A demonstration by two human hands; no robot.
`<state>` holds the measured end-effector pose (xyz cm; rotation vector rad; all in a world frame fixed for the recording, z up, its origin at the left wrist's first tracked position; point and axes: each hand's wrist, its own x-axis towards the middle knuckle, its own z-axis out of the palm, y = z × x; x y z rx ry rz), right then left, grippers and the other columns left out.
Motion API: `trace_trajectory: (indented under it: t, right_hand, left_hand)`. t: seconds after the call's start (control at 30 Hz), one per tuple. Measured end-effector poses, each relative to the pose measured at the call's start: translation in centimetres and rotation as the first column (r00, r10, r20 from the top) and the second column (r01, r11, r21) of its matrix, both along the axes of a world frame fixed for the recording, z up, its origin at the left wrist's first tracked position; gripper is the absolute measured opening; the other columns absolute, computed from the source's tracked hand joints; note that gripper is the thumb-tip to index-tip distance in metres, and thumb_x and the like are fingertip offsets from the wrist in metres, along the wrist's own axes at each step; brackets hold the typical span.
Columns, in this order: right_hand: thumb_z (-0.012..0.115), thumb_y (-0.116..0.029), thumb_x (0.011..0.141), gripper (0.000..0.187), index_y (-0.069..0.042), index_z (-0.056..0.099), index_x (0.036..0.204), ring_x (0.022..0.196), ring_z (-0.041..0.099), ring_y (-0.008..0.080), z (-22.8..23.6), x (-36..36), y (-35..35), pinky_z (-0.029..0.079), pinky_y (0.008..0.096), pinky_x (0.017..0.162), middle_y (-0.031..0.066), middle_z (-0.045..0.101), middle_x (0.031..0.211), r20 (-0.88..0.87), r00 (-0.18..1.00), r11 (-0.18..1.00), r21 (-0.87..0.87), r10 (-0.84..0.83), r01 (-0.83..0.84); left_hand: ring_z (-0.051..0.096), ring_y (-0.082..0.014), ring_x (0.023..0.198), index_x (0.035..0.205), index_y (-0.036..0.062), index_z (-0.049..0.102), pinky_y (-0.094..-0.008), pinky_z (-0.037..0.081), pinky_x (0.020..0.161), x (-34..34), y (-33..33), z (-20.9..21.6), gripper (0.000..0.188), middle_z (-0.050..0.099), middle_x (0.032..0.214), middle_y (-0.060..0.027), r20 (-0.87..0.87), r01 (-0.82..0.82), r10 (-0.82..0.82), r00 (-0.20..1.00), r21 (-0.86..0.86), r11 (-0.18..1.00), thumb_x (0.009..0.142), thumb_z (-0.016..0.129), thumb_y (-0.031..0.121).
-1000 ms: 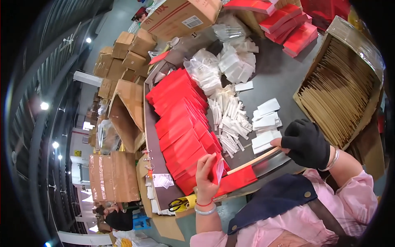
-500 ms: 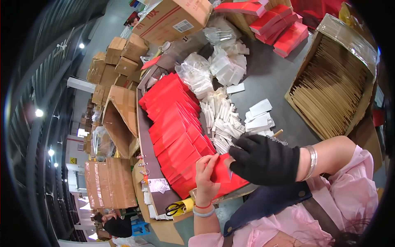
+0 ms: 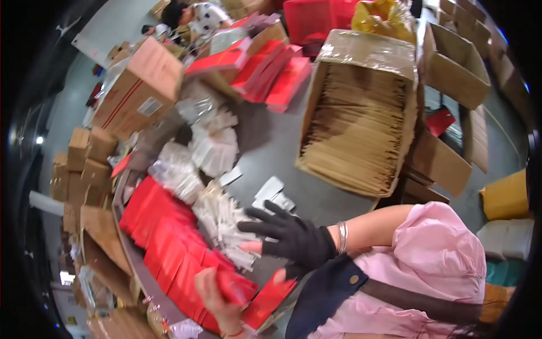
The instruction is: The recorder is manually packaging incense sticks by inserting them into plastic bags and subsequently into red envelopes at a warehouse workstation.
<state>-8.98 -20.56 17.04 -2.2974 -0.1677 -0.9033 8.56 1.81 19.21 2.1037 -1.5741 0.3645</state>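
Observation:
My left hand (image 3: 213, 296), bare and a little blurred, has its fingers curled on a red paper envelope (image 3: 236, 286) near the lower edge. My right hand (image 3: 296, 237), in a black glove with bare thumb and fingertip, hovers to the right with fingers spread and nothing in it. Under and beyond my left hand lie overlapping rows of red envelopes (image 3: 169, 237). A heap of thin white strips (image 3: 221, 217) lies just left of the gloved fingers. Beyond these fingers are small white cards (image 3: 272, 192). Another red envelope (image 3: 268, 302) lies between my hands at the table's near edge.
An open carton (image 3: 316, 113) packed with brown card pieces stands at the far right of the grey table (image 3: 259, 133). Stacks of red packets (image 3: 288, 82) and clear plastic bags (image 3: 175, 169) lie further back. Cartons (image 3: 138, 85) stand around. Another person (image 3: 206, 17) is at the back.
The view has swung to the right. My gloved right hand has come away from the envelope in my left hand, and its fingers have spread.

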Motion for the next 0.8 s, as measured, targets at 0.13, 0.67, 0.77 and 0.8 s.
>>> trace_trajectory:
  t: [0.13, 0.67, 0.77, 0.8]
  right_hand:
    - [0.069, -0.038, 0.082, 0.069, -0.011, 0.043, 0.140, 0.134, 0.036, 0.0409, -6.5, -7.1, -2.5, 0.032, 0.0520, 0.109, 0.0187, 0.044, 0.142, -0.265, 0.935, 0.968, 0.030, -0.233, 0.250]
    - [0.076, -0.015, 0.076, 0.053, -0.004, 0.054, 0.123, 0.122, 0.049, 0.0366, -11.2, -16.6, -11.8, 0.039, 0.0434, 0.105, 0.0193, 0.053, 0.127, -0.403, 0.397, 0.508, -0.218, -0.824, 0.833]
    - [0.060, -0.044, 0.084, 0.066, -0.008, 0.047, 0.139, 0.141, 0.025, 0.0385, -10.6, -11.5, -10.1, 0.014, 0.0571, 0.116, 0.0161, 0.035, 0.150, -0.687, 0.262, 0.664, -0.421, -0.678, 0.618]
    - [0.063, -0.043, 0.084, 0.067, -0.009, 0.047, 0.139, 0.142, 0.021, 0.0404, -10.7, -10.3, -10.1, 0.012, 0.0605, 0.115, 0.0168, 0.033, 0.151, -0.667, 0.279, 0.663, -0.430, -0.691, 0.613]
  left_hand:
    - [0.043, -0.0369, 0.130, 0.138, -0.0051, 0.042, -0.0428, 0.031, 0.112, 9.6, 5.6, -4.2, 0.046, 0.047, 0.140, -0.0217, 0.113, -0.285, 0.289, 0.951, -0.053, 0.957, 0.092, 0.043, -0.005]
    - [0.050, -0.0420, 0.119, 0.125, 0.0002, 0.058, -0.0485, 0.041, 0.101, 6.5, 6.1, -10.4, 0.044, 0.053, 0.127, -0.0269, -0.051, -0.212, 0.231, 0.972, 0.246, 0.946, 0.088, 0.067, 0.022]
    - [0.052, -0.0411, 0.116, 0.121, -0.0002, 0.060, -0.0474, 0.042, 0.100, 4.4, 3.8, -11.2, 0.039, 0.055, 0.124, -0.0249, -0.075, -0.149, 0.171, 0.982, 0.236, 0.960, 0.089, 0.066, 0.020]
    - [0.052, -0.0411, 0.116, 0.121, -0.0002, 0.060, -0.0474, 0.042, 0.100, 6.3, 3.0, -11.3, 0.039, 0.055, 0.124, -0.0249, -0.067, -0.145, 0.164, 0.984, 0.235, 0.961, 0.089, 0.066, 0.020]
